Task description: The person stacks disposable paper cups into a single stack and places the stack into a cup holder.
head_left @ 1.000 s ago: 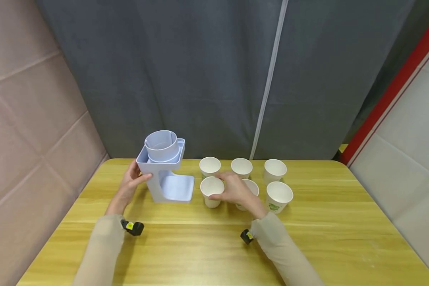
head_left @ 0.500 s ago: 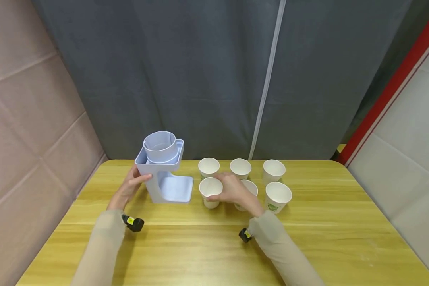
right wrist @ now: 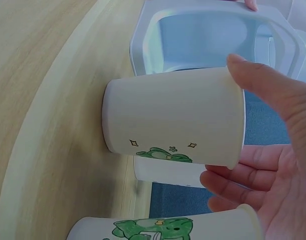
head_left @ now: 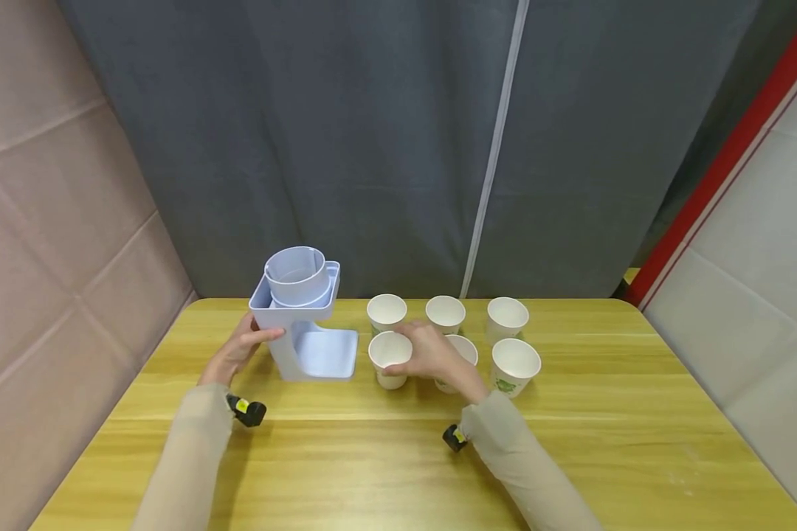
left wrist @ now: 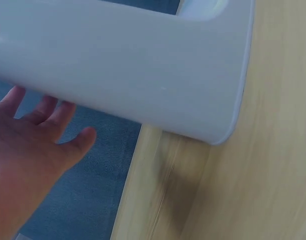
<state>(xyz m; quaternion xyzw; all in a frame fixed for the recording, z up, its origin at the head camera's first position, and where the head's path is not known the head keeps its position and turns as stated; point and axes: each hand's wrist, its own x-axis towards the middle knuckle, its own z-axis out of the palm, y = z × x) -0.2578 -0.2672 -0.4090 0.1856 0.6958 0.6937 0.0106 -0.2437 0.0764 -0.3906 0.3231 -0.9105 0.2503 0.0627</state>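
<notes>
On the left stands a pale blue plastic stand [head_left: 322,350] with a flat base, an upright column and a square tray carrying a round, open-topped cylinder [head_left: 297,276]. My left hand [head_left: 237,350] holds its column from the left, thumb along the near side. In the left wrist view the other fingers [left wrist: 61,117] reach behind its edge. My right hand [head_left: 432,352] pinches a white paper cup [right wrist: 177,120] by the rim, thumb on one side and fingertips on the other. That cup, printed with a green cartoon, is upright at the front left of the group.
Several more white paper cups stand in two rows, including a front right cup [head_left: 514,365] and a back middle cup [head_left: 445,313]. One front cup [head_left: 463,350] is partly hidden by my right hand. A grey curtain [head_left: 345,147] hangs behind the wooden table [head_left: 372,472].
</notes>
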